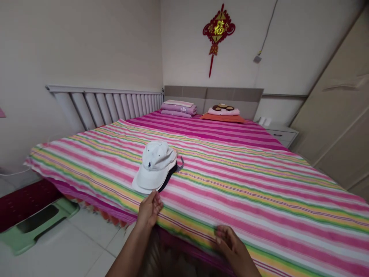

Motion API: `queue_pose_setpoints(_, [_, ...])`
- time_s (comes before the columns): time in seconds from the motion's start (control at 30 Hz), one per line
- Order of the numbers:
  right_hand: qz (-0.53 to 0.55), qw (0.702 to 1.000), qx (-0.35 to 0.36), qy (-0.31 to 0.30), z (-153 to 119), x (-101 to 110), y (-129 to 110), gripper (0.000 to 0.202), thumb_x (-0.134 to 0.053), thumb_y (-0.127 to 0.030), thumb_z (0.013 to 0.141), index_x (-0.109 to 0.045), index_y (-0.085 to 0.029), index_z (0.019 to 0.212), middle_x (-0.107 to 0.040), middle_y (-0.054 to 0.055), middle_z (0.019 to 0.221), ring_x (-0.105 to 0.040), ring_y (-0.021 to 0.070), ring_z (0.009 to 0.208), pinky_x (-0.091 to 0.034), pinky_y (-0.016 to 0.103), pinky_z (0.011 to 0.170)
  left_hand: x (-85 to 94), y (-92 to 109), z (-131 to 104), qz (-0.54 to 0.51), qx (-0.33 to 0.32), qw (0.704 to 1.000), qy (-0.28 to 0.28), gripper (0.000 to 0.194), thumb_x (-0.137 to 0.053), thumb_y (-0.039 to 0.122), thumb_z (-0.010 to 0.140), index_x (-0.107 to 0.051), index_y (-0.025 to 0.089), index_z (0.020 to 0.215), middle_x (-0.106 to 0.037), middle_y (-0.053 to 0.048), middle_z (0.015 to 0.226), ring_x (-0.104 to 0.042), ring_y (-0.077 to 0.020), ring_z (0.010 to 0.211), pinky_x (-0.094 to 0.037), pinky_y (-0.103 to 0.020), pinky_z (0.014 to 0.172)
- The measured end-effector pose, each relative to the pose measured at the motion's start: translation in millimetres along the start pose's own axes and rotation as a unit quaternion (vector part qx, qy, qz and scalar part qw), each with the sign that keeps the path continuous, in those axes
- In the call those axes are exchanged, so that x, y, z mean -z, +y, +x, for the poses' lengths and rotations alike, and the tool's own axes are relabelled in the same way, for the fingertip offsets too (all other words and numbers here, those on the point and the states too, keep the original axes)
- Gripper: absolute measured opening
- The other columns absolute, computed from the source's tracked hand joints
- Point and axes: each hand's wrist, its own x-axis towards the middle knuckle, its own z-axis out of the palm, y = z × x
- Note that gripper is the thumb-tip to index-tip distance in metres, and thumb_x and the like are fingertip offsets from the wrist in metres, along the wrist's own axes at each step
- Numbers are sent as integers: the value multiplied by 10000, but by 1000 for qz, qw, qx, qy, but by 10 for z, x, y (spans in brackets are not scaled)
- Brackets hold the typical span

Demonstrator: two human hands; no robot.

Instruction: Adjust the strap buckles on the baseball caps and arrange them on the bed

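Observation:
A white baseball cap (158, 159) with a small dark logo lies on the striped bedspread (230, 188), its brim toward me. Beneath it shows a dark cap (169, 176), mostly hidden, and a grey strap (180, 164) sticks out on the right. My left hand (150, 208) is at the front of the brim, fingertips at or just touching its edge, fingers loosely bent and apart. Over the bed's near edge, to the right of the caps, is my right hand (232, 246), slightly blurred. Its fingers curl loosely with a gap to the thumb, and I see nothing in it.
Folded purple bedding (178, 109) and a pink pillow (224, 111) on orange cloth lie by the headboard (230, 96). A white radiator (109, 105) runs along the left wall. A green stool (43, 229) stands on the floor. A nightstand (284, 134) is at the right.

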Motion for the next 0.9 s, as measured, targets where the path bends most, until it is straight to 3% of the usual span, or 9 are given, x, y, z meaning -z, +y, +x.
queue_pose_setpoints(0.1, [-20, 999, 10, -44, -41, -47, 86, 405, -529, -534, 702, -545, -181, 901, -636, 122, 968, -569, 254, 999, -421, 373, 873, 55, 70, 75, -24, -32, 998, 57, 84, -509, 142, 800, -527, 127, 719, -587, 2, 565, -587, -78, 508, -506, -206, 559])
queue_pose_setpoints(0.27, [-33, 997, 24, -64, -66, -37, 103, 359, -487, -498, 758, -562, -172, 892, -626, 99, 906, -571, 243, 927, -419, 353, 827, -22, 222, 153, -49, -52, 994, 78, 83, -529, 149, 794, -542, 144, 712, -584, 12, 546, -590, -81, 496, -502, -181, 536])
queue_pose_setpoints(0.37, [-55, 995, 34, -70, -69, -18, 135, 344, -474, -490, 770, -574, -173, 855, -611, 78, 849, -559, 228, 846, -417, 332, 772, -140, 377, 196, -67, -67, 995, 45, 81, -501, 157, 814, -574, 160, 779, -623, 8, 596, -613, -93, 551, -525, -223, 612])
queue_pose_setpoints(0.6, [-29, 997, 20, -74, -102, -30, 251, 330, -490, -512, 746, -521, -184, 722, -474, -14, 632, -431, 139, 582, -358, 257, 570, -362, 625, 241, -123, -96, 983, -99, 227, -438, 55, 815, -601, 159, 934, -696, -18, 726, -643, -112, 641, -531, -262, 698])
queue_pose_setpoints(0.73, [-5, 996, 15, -83, -126, -60, 309, 361, -506, -542, 725, -502, -184, 678, -434, -33, 580, -392, 123, 546, -333, 249, 545, -369, 470, 99, -151, -123, 947, -255, 419, -455, 12, 778, -534, 235, 1124, -680, -42, 984, -637, -146, 838, -509, -283, 774])
queue_pose_setpoints(0.9, [63, 993, 7, -99, -68, -84, 328, 380, -526, -556, 722, -570, -180, 755, -564, 9, 646, -507, 149, 603, -400, 283, 625, -142, -179, -143, -132, 27, 922, -363, 620, -575, 22, 693, -439, 306, 1227, -650, -16, 1068, -619, -175, 921, -472, -293, 842])
